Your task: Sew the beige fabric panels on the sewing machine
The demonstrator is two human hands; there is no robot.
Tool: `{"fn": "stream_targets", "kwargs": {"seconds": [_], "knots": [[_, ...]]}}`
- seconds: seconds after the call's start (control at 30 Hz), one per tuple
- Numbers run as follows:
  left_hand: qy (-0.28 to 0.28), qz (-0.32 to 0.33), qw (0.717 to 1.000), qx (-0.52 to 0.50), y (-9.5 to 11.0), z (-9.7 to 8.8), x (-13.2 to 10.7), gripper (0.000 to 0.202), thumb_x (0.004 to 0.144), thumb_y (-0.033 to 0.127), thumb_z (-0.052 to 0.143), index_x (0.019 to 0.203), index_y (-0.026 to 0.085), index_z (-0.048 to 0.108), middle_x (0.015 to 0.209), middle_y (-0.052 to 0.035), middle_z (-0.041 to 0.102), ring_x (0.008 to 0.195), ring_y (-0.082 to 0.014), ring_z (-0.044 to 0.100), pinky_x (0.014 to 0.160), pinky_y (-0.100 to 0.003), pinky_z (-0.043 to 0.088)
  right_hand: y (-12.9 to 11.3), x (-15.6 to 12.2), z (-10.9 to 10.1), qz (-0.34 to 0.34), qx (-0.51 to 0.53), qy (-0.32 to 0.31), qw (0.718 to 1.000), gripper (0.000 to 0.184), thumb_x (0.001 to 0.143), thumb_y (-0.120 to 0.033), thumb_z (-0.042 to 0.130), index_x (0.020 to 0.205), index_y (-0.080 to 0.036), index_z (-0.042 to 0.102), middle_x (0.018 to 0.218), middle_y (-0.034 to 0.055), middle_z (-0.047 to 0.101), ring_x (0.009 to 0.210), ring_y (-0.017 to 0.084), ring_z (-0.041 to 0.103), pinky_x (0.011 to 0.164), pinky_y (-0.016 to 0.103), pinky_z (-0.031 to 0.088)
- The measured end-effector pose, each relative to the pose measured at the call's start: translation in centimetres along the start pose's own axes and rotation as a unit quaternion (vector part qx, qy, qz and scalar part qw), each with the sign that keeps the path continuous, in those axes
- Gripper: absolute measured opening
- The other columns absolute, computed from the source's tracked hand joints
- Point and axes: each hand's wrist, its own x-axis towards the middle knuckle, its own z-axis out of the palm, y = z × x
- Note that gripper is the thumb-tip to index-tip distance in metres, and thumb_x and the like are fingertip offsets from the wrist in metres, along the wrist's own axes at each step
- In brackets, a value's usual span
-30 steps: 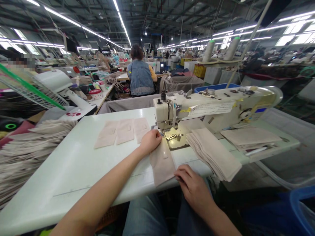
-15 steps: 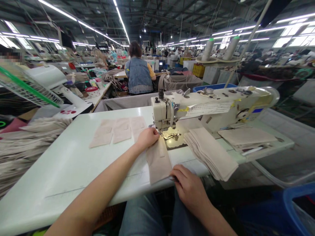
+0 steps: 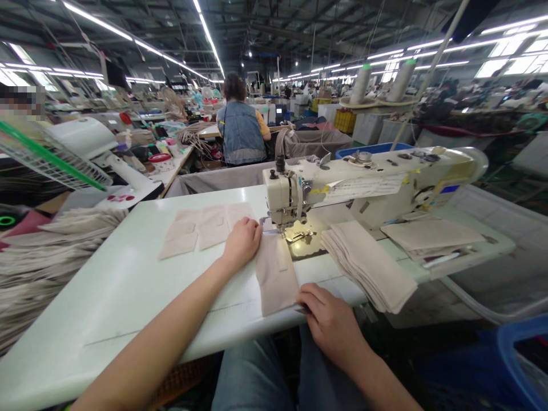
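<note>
A beige fabric piece [image 3: 277, 279] with a small tab lies on the table, its far end at the presser foot of the sewing machine [image 3: 282, 200]. My right hand [image 3: 329, 319] is closed on its near right corner. A small dark, shiny bit shows under those fingers, too little to name. Left of the needle, my left hand [image 3: 243, 242] has its fingers curled together at the edge of another beige piece [image 3: 236, 213]; what they pinch, if anything, is hidden. Two more tabbed beige pieces [image 3: 177, 234] lie in a row farther left.
A folded stack of beige fabric [image 3: 368, 262] lies right of the needle, with more fabric [image 3: 432, 235] beyond it. A white fan [image 3: 85, 137] and heaped cloth [image 3: 55, 262] stand left. A blue bin [image 3: 500, 354] is at lower right. Ahead sits a person in a denim vest [image 3: 243, 131].
My left hand has moved left and slightly back, away from the needle. The right hand stays at the fabric's near corner, and the piece has hardly shifted.
</note>
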Motion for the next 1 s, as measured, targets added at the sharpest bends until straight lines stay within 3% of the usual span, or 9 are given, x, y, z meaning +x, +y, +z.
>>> {"fn": "stream_targets", "kwargs": {"seconds": [0.1, 0.2, 0.3, 0.37, 0.43, 0.57, 0.77, 1.0], "knots": [[-0.040, -0.001, 0.991, 0.127, -1.2, -1.6, -1.6, 0.032, 0.099, 0.026, 0.038, 0.093, 0.011, 0.066, 0.101, -0.0166, 0.065, 0.098, -0.0309, 0.061, 0.081, -0.040, 0.050, 0.1, -0.1, -0.1, -0.018, -0.005, 0.001, 1.000, 0.041, 0.074, 0.004, 0.047, 0.103, -0.020, 0.064, 0.120, 0.0067, 0.068, 0.099, 0.021, 0.064, 0.082, 0.030, 0.050], [-0.081, 0.002, 0.977, 0.197, -0.6, -3.2, -3.7, 0.027, 0.097, 0.021, 0.043, 0.090, 0.010, 0.067, 0.094, -0.0173, 0.065, 0.094, -0.0329, 0.063, 0.074, -0.040, 0.050, 0.3, -0.2, -0.2, -0.018, -0.005, -0.004, 1.000, 0.043, 0.073, 0.003, 0.047, 0.105, -0.019, 0.066, 0.121, 0.0071, 0.069, 0.102, 0.022, 0.065, 0.085, 0.032, 0.053], [-0.103, 0.145, 0.979, 0.099, 1.8, -3.9, -6.7, 0.025, 0.098, 0.019, 0.044, 0.087, 0.013, 0.066, 0.090, -0.0128, 0.065, 0.089, -0.0270, 0.063, 0.078, -0.038, 0.051, 0.4, 0.0, -0.3, -0.014, -0.001, -0.011, 1.000, 0.044, 0.073, 0.002, 0.047, 0.107, -0.019, 0.066, 0.122, 0.0070, 0.069, 0.103, 0.023, 0.065, 0.087, 0.033, 0.054], [-0.135, 0.292, 0.947, -0.016, 3.5, -3.7, -9.0, 0.022, 0.099, 0.019, 0.044, 0.093, 0.017, 0.065, 0.095, -0.0084, 0.066, 0.092, -0.0218, 0.061, 0.082, -0.033, 0.051, 0.4, 0.2, -0.4, -0.012, -0.001, -0.015, 1.000, 0.044, 0.074, 0.002, 0.047, 0.107, -0.019, 0.067, 0.122, 0.0073, 0.069, 0.103, 0.023, 0.065, 0.087, 0.034, 0.054], [-0.151, 0.354, 0.922, -0.040, 4.7, -3.1, -10.9, 0.016, 0.098, 0.018, 0.047, 0.103, 0.018, 0.063, 0.100, -0.0069, 0.065, 0.094, -0.0212, 0.060, 0.081, -0.032, 0.051, 0.3, 0.4, -0.5, -0.008, -0.001, -0.017, 1.000, 0.044, 0.075, 0.002, 0.046, 0.107, -0.019, 0.068, 0.120, 0.0076, 0.069, 0.103, 0.023, 0.066, 0.087, 0.034, 0.054], [-0.126, 0.370, 0.920, 0.016, 5.1, -1.9, -12.4, 0.017, 0.096, 0.017, 0.053, 0.111, 0.015, 0.059, 0.104, -0.0081, 0.065, 0.097, -0.0246, 0.059, 0.077, -0.036, 0.052, 0.2, 0.8, -0.6, -0.003, 0.007, -0.018, 1.000, 0.044, 0.076, 0.002, 0.046, 0.108, -0.020, 0.067, 0.120, 0.0065, 0.069, 0.104, 0.022, 0.066, 0.088, 0.032, 0.053], [-0.117, 0.377, 0.918, 0.038, 4.5, -1.6, -11.3, 0.014, 0.099, 0.020, 0.050, 0.105, 0.017, 0.061, 0.103, -0.0071, 0.064, 0.095, -0.0243, 0.058, 0.076, -0.038, 0.052, 0.4, 1.8, -0.7, 0.008, 0.013, -0.018, 1.000, 0.039, 0.078, 0.001, 0.048, 0.103, -0.021, 0.068, 0.117, 0.0044, 0.070, 0.103, 0.020, 0.065, 0.087, 0.029, 0.051], [-0.110, 0.369, 0.923, 0.001, 4.0, -1.7, -10.2, 0.023, 0.103, 0.024, 0.041, 0.115, 0.017, 0.060, 0.115, -0.0098, 0.065, 0.103, -0.0239, 0.059, 0.085, -0.038, 0.053, 0.6, 3.3, -0.8, 0.017, 0.003, -0.024, 1.000, 0.040, 0.078, 0.003, 0.049, 0.103, -0.022, 0.068, 0.115, 0.0018, 0.070, 0.102, 0.017, 0.066, 0.086, 0.026, 0.050]]}}
